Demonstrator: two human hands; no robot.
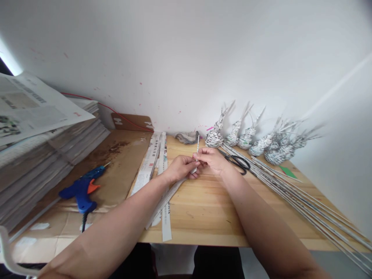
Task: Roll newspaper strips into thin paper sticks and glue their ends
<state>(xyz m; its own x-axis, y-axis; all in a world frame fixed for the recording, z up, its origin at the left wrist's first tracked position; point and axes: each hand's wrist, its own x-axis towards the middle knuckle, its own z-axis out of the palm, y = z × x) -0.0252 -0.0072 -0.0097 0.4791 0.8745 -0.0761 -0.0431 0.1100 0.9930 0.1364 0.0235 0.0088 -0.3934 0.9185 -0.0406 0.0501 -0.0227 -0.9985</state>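
Both hands meet over the wooden table, fingertips close together. My left hand (182, 169) is closed on a newspaper strip (172, 193), whose long tail slants down to the left toward the table's front edge. From between my fingers a thin rolled end of paper (198, 144) sticks upward. My right hand (212, 159) pinches the base of this roll with thumb and fingers. Flat newspaper strips (149, 166) lie left of my hands. Black-handled scissors (240, 162) rest just right of my right hand, partly hidden by it.
Several woven paper gourd shapes (214, 136) line the wall. Long paper rods (293, 197) stretch across the right side of the table (209, 213). A grey cloth (187, 138) lies at the back. Left are a blue glue gun (83, 190) on cardboard (122, 155) and stacked newspapers (52, 162).
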